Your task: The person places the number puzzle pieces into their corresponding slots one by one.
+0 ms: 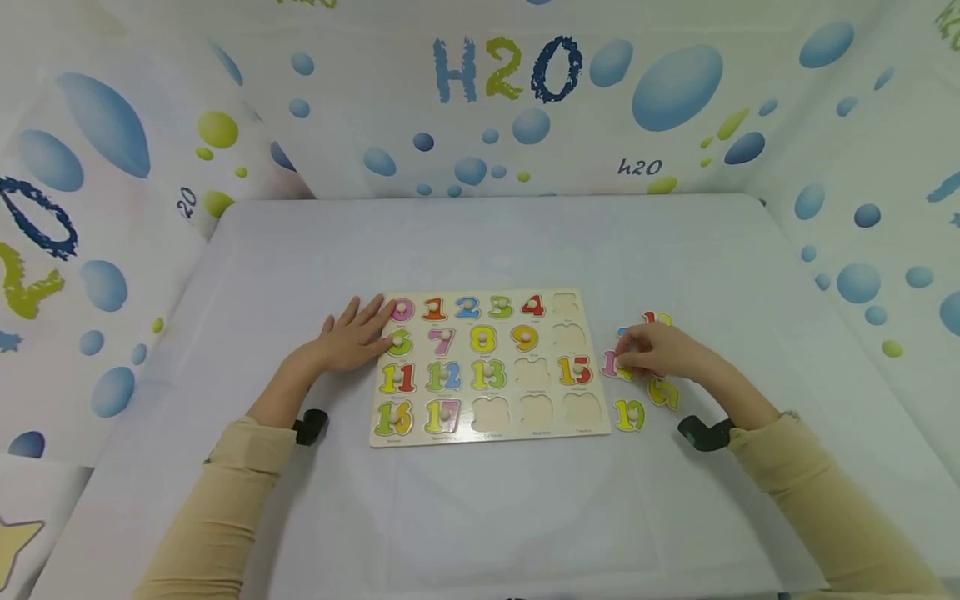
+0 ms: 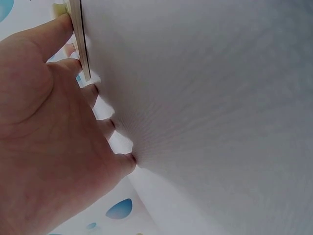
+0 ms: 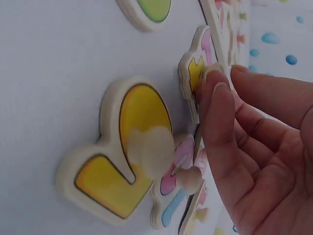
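A wooden number puzzle board (image 1: 465, 431) lies on the table, with knobbed number pieces in many recesses; several other recesses show bare wood. My left hand (image 1: 351, 337) rests on its left edge, fingers spread, the thumb by the green 6 (image 1: 401, 342). In the left wrist view, the left hand (image 2: 54, 107) has its thumb on the board's edge (image 2: 79, 39). To the board's right, my right hand (image 1: 663, 350) pinches the knob of the pink-and-yellow number 14 piece (image 3: 195, 71) between thumb and fingers. That piece (image 1: 609, 364) is partly hidden by the hand in the head view.
Near the right hand lie a number 19 piece (image 1: 629, 414), a yellow digit piece (image 1: 663, 393) and a red-and-yellow piece (image 1: 651, 317), partly hidden. A pink-and-blue piece (image 3: 172, 208) shows in the right wrist view. The white tabletop (image 1: 480, 517) meets a printed backdrop behind.
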Demonstrator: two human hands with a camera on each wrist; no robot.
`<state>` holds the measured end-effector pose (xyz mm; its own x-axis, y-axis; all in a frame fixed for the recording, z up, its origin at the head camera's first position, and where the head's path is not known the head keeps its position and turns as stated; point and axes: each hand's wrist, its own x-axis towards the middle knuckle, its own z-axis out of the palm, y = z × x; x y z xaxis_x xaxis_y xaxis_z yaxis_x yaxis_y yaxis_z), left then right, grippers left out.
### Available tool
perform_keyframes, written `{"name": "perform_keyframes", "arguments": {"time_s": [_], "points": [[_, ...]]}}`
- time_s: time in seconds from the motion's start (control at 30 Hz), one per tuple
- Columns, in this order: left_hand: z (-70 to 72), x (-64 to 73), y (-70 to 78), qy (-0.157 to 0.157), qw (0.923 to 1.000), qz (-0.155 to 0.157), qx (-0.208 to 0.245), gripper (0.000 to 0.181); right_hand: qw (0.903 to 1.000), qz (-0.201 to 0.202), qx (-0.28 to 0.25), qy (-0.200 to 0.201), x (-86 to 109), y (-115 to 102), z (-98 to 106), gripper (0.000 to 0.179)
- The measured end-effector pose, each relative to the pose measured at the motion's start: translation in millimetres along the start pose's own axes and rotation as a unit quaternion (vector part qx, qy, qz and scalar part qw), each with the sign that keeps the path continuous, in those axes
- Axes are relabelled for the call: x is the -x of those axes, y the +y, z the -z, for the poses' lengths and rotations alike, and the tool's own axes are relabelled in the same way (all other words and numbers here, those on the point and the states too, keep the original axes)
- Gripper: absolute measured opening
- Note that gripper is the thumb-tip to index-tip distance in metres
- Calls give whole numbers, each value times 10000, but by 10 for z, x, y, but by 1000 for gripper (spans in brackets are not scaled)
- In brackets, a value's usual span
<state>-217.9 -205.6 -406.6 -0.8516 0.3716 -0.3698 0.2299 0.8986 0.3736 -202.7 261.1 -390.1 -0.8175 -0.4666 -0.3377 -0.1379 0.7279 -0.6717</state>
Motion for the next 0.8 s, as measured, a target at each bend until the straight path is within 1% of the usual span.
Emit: {"name": "perform_keyframes", "arguments": {"time_s": [0.17,0.4,0.53,0.67,0.8], "points": [[5,-6,-9,10,10000,-36,-14,68,9999,80,-56,135,10,-49,-51,7],[7,6,-6,-10,10000,14,-53,68,9996,71,144,228,-16,1,-75,10],[14,10,8,-13,10000,-20,-32,68,9997,-2,117,217,-7,12,-65,10],[18,18,17,1,10000,-31,-32,67,9995,-132,95,271,8,-33,-37,12],[18,23,16,15,10000,-15,-58,66,9996,-74,-2,263,-25,-128,-23,11]]}}
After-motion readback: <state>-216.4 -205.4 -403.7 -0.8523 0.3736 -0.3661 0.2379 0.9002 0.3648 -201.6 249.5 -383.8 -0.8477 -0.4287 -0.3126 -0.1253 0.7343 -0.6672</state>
